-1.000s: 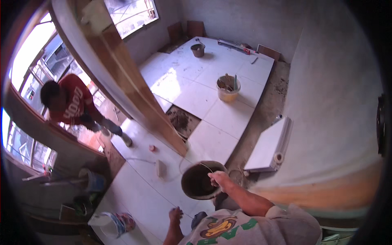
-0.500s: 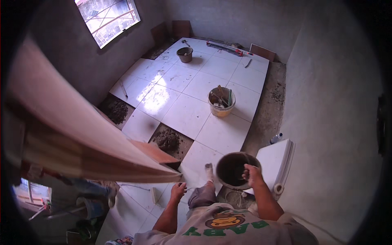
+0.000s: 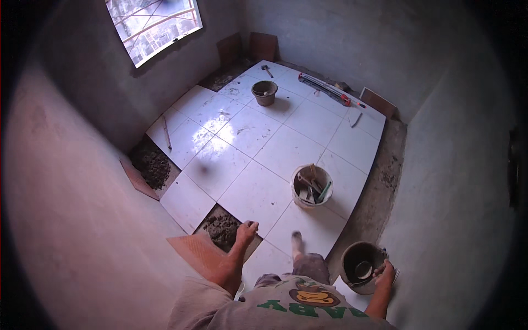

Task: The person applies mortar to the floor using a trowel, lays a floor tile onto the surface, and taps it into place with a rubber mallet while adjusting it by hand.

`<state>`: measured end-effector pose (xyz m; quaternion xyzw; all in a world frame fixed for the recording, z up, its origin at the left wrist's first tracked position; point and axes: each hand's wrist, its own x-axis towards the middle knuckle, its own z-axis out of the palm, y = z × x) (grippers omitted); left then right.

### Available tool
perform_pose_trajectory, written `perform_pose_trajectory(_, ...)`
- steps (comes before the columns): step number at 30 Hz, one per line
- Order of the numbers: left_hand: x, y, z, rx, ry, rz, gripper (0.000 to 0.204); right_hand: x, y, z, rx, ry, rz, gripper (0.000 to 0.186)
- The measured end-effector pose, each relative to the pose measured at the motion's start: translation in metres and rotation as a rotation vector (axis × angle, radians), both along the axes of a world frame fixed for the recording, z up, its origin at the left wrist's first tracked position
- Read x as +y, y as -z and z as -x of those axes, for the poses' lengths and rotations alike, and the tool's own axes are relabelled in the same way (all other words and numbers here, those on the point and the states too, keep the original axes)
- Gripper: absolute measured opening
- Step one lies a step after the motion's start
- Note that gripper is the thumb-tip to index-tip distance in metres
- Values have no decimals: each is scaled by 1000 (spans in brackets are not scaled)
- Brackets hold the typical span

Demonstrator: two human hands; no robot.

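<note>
My right hand (image 3: 384, 273) grips a dark bucket (image 3: 352, 252) at its right side; a pale round patch shows at its bottom. The bucket hangs at the lower right, beside the wall. My left hand (image 3: 247, 232) has its fingers curled, with nothing visible in them. It appears above the edge of a gap in the white tile floor (image 3: 250, 187), where a heap of dark mortar (image 3: 220, 228) lies. Ahead of my foot (image 3: 297, 237), a pale bucket (image 3: 311, 190) stands on the tiles with several hand tools inside.
Farther off are a small dark bucket (image 3: 264, 94), a hammer (image 3: 267, 71) and a red-and-black tile cutter (image 3: 324, 90). Another mortar-filled gap (image 3: 151, 166) lies by the left wall. Brown tile pieces (image 3: 201, 253) lean nearby. An untiled strip (image 3: 379, 165) borders the right wall.
I have moved forward past the wall edge that filled the left side. The bucket in my right hand has shifted right and down in view; my left hand has swung up over the mortar gap.
</note>
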<state>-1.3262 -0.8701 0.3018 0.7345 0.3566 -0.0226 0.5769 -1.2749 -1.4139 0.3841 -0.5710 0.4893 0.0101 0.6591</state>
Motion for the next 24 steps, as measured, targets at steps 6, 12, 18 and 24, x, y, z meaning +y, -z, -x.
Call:
perform_pose_trajectory(6,99,36,-27,38,-334,42,30,46,-14,-165,-4,-61,119,29)
perform_pose_trajectory(12,160,59,38,328,-748,303,24,140,-41,-312,-103,-130,286,29)
perform_pose_trajectory(18,248,126,15,685,-163,-103,39,283,-81,-428,-185,-199,313,31)
perform_pose_trajectory(24,450,136,-253,465,-319,-10,43,437,-84,-581,-328,-283,315,29)
